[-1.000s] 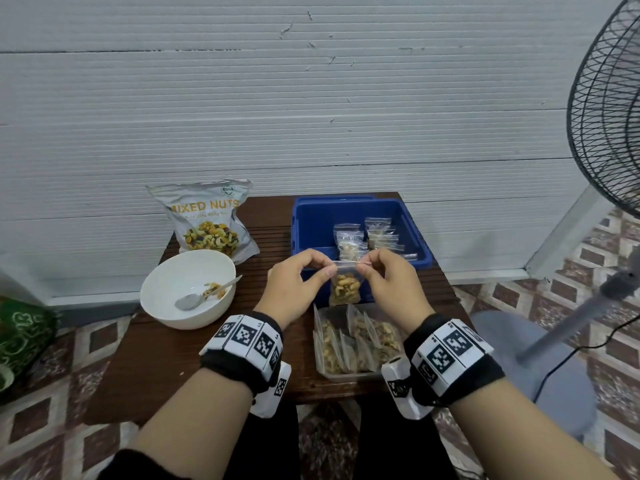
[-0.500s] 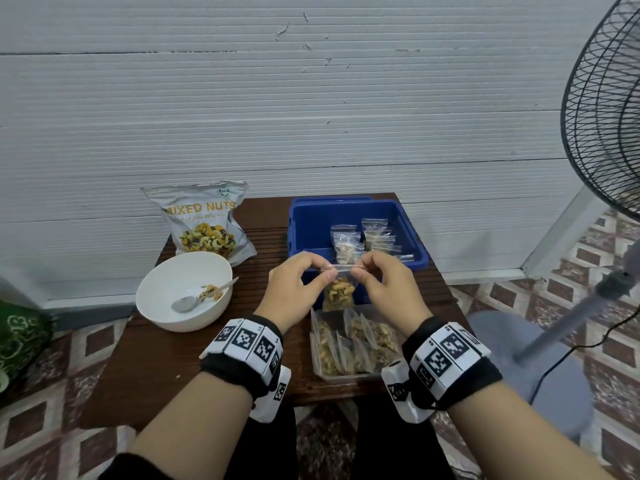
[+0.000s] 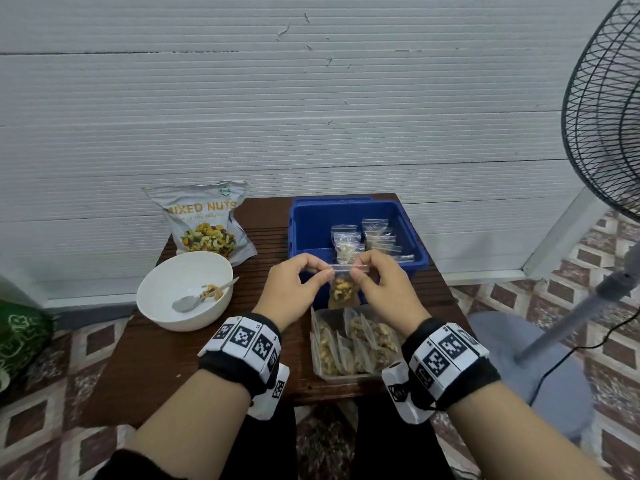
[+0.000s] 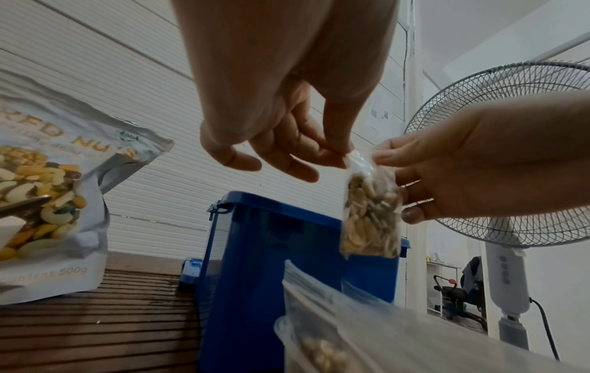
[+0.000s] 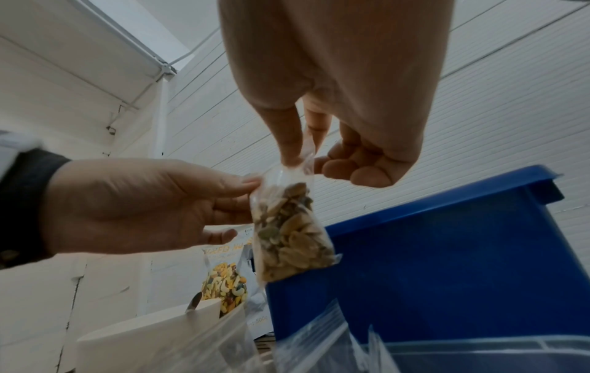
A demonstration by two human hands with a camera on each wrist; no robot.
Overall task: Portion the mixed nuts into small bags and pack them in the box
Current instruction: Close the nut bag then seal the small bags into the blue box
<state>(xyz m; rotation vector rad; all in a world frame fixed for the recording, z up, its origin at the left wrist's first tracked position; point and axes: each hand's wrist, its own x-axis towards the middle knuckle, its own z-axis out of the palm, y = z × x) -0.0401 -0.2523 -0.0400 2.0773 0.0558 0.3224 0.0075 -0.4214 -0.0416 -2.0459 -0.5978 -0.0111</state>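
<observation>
Both hands are up over the counter (image 3: 145, 368), sharing one small bag (image 3: 341, 289) of mixed nuts: the left hand (image 3: 294, 292) pinches the top strip at its left end between thumb and fingers (image 4: 332, 151), the right hand (image 3: 384, 292) pinches the right end the same way, its other fingers curled. The bag hangs upright between them, in front of the blue box (image 3: 311, 226) and above a clear tray (image 3: 349, 375) of filled bags. More bags (image 3: 375, 237) stand inside the box. To the left, a white bowl (image 3: 166, 285) with a spoon (image 3: 188, 301), the mixed nuts pouch (image 3: 204, 220) behind.
</observation>
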